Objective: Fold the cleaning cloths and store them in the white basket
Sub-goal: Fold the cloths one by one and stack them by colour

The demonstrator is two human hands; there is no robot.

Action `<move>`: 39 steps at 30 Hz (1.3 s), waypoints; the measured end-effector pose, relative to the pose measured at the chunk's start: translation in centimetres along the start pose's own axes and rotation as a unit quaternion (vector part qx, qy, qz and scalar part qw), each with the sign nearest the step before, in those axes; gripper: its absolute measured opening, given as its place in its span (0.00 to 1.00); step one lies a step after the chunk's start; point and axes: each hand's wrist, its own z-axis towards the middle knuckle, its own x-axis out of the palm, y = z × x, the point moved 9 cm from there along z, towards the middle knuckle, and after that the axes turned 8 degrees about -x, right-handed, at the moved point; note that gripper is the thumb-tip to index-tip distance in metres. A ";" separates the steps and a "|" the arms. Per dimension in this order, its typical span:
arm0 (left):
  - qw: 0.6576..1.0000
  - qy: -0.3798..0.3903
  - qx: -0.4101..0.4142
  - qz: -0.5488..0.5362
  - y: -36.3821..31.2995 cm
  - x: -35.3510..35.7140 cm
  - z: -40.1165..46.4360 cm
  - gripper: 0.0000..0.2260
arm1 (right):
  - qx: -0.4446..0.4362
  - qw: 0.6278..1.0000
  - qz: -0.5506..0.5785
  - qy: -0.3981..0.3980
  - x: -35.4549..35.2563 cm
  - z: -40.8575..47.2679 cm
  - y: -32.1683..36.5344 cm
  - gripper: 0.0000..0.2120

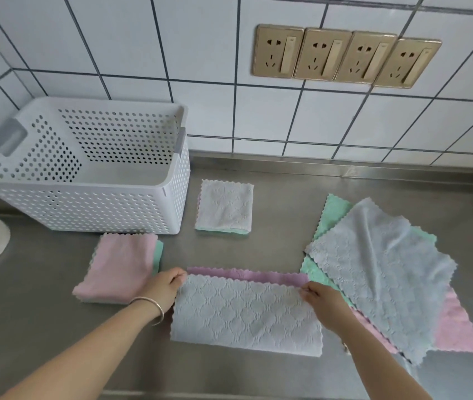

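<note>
Centrally, both hands work one grey cloth (247, 313), folded in half on the steel desk (287, 183). Left hand (163, 287) pinches the upper left corner between curled fingers and thumb; a bracelet (154, 307) circles its wrist. Right hand (320, 298) pinches the upper right corner in the same manner. Upper layer stops short of the far edge, leaving a strip of the pink underside (244, 274) exposed. Judged step: aligning the edges of the first fold, with a second fold needed to reach the square format. Left of the hands lies a folded pink stack (119, 267) with a green edge showing at its right side. Beyond the cloth lies a second folded stack (225, 207), grey over green, just beside the basket (85, 209). Basket stands at the rear left against the tiled wall (171, 53); no cloth is visible inside it. Right of the hands lies a loose pile (379, 272) of unfolded cloths, grey over green and pink, overlapping the right end of the held cloth. Four sockets (345, 56) are mounted on the wall. Risks, as judgement: the offset edges may be set into a skewed fold; the soft layers may slip on the smooth steel when released; the right hand, near the pile, may drag a loose cloth along.
</note>
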 end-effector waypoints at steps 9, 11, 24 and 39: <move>0.997 -0.053 -0.046 0.017 0.6 0.2 2.1 0.11 | -0.006 0.998 -0.052 -0.041 -0.4 2.8 -0.6 0.10; 0.997 -0.060 -0.050 0.025 0.5 0.2 2.2 0.11 | 0.001 0.998 -0.052 -0.037 -0.2 3.1 -0.8 0.10; 0.963 -0.149 -0.051 0.218 -2.1 -0.3 1.3 0.08 | 0.118 0.977 0.119 -0.133 -0.7 1.9 -2.4 0.14; 0.883 0.026 0.224 0.410 -7.7 13.6 -2.8 0.31 | 0.220 0.953 0.161 -0.131 4.3 -6.1 -4.6 0.21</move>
